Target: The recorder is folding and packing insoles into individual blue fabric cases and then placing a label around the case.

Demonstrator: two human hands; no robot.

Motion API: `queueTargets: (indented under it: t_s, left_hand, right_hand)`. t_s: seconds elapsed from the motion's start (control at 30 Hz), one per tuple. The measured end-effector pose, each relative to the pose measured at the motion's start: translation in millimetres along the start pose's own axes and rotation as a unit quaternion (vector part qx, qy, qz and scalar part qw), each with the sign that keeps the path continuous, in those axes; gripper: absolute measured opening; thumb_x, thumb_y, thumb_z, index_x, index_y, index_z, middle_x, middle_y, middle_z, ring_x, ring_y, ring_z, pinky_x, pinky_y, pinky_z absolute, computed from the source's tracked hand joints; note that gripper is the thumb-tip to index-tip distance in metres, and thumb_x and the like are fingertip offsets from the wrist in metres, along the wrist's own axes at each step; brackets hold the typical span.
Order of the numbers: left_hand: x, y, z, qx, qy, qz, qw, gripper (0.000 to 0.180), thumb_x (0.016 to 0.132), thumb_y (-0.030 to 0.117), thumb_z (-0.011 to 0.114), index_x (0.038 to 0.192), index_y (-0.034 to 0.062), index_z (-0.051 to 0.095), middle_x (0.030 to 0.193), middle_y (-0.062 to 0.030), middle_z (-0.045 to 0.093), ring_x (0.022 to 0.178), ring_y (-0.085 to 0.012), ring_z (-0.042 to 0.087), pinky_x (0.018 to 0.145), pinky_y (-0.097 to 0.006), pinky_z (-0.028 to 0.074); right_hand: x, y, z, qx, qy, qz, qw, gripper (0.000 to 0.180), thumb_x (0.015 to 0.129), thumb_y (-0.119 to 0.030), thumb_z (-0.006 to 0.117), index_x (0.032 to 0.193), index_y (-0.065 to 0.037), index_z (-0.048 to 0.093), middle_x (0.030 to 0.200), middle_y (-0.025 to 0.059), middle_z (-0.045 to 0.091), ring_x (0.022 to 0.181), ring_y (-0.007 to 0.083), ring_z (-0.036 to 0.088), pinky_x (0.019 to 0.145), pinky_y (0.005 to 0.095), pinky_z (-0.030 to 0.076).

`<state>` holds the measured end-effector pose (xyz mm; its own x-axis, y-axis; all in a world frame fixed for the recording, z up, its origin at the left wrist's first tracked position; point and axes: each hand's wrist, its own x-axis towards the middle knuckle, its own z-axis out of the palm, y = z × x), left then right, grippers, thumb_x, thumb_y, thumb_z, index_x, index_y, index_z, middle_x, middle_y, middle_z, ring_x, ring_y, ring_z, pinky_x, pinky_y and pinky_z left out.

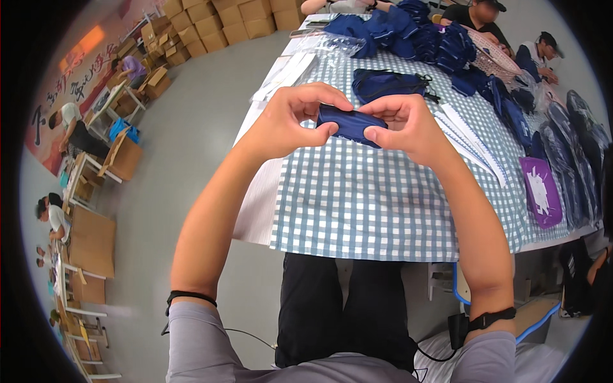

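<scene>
Between my two hands, above the checked tablecloth (364,204), is a small folded bundle of navy-blue fabric (351,124). My left hand (290,121) pinches its left end between thumb and fingers. At the other end, my right hand (412,131) grips it the same way. The bundle is held roughly level, sloping slightly down to the right. Just beyond it lies a dark navy fabric pouch (386,84) with black edging. White strips with a patterned edge (469,140) rest to the right of my right hand.
Navy fabric pieces (415,35) heap at the table's far end, beside a pink basket (488,54). Plastic-wrapped navy items (565,166) and a purple packet (540,191) lie on the right. White papers (287,73) sit left. Other people work around; cardboard boxes (211,29) stack behind.
</scene>
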<state>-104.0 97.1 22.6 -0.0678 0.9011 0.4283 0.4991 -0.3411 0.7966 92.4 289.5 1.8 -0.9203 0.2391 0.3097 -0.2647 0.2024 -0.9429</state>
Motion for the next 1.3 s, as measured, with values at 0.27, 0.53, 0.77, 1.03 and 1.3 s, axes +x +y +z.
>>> queueTargets:
  t_s: [0.27, 0.53, 0.77, 1.03, 1.3]
  left_hand:
    - [14, -18, 29, -0.065, 0.019, -0.003, 0.998, 0.04, 0.092, -0.01, 0.065, 0.127, -0.0005, 0.079, 0.132, -0.0137, 0.073, 0.12, -0.0219, 0.07, 0.099, -0.033, 0.059]
    - [13, -5, 33, 0.3, 0.037, 0.25, 0.92, 0.044, 0.075, -0.01, 0.072, 0.112, 0.0081, 0.085, 0.12, -0.0082, 0.075, 0.11, -0.0267, 0.072, 0.092, -0.039, 0.059]
    - [9, -15, 23, 0.454, 0.043, 0.421, 0.784, 0.062, 0.065, 0.015, 0.095, 0.124, 0.0075, 0.078, 0.119, -0.0084, 0.074, 0.102, -0.0291, 0.073, 0.084, -0.041, 0.06]
    - [2, -17, 27, 0.37, 0.056, 0.325, 0.869, 0.062, 0.062, 0.0, 0.093, 0.121, 0.0058, 0.08, 0.118, -0.0091, 0.074, 0.103, -0.028, 0.073, 0.086, -0.04, 0.062]
    - [-4, -16, 31, 0.094, 0.078, -0.021, 0.992, 0.045, 0.077, 0.0, 0.087, 0.121, -0.0018, 0.078, 0.113, -0.0105, 0.08, 0.102, -0.016, 0.076, 0.091, -0.03, 0.061]
  right_hand:
    - [10, 25, -35, 0.012, -0.037, 0.049, 0.998, 0.038, 0.093, -0.018, 0.085, 0.12, 0.008, 0.079, 0.1, 0.009, 0.081, 0.086, 0.0113, 0.072, 0.077, 0.0253, 0.058]
    - [9, 29, -38, 0.122, -0.079, 0.092, 0.985, 0.04, 0.097, -0.023, 0.083, 0.121, 0.008, 0.077, 0.1, 0.009, 0.08, 0.088, 0.0133, 0.076, 0.082, 0.0306, 0.064]
    - [11, 25, -32, 0.183, -0.131, 0.125, 0.966, 0.04, 0.1, -0.023, 0.079, 0.123, 0.009, 0.074, 0.102, 0.013, 0.08, 0.086, 0.0171, 0.078, 0.081, 0.0358, 0.067]
    - [7, 19, -20, 0.227, -0.13, 0.147, 0.954, 0.044, 0.1, -0.025, 0.08, 0.126, 0.009, 0.075, 0.106, 0.0132, 0.081, 0.091, 0.019, 0.079, 0.085, 0.0342, 0.066]
    - [2, 3, -4, -0.211, -0.013, -0.067, 0.975, 0.057, 0.08, -0.027, 0.098, 0.125, 0.002, 0.081, 0.104, 0.0147, 0.083, 0.088, 0.0173, 0.075, 0.081, 0.0302, 0.059]
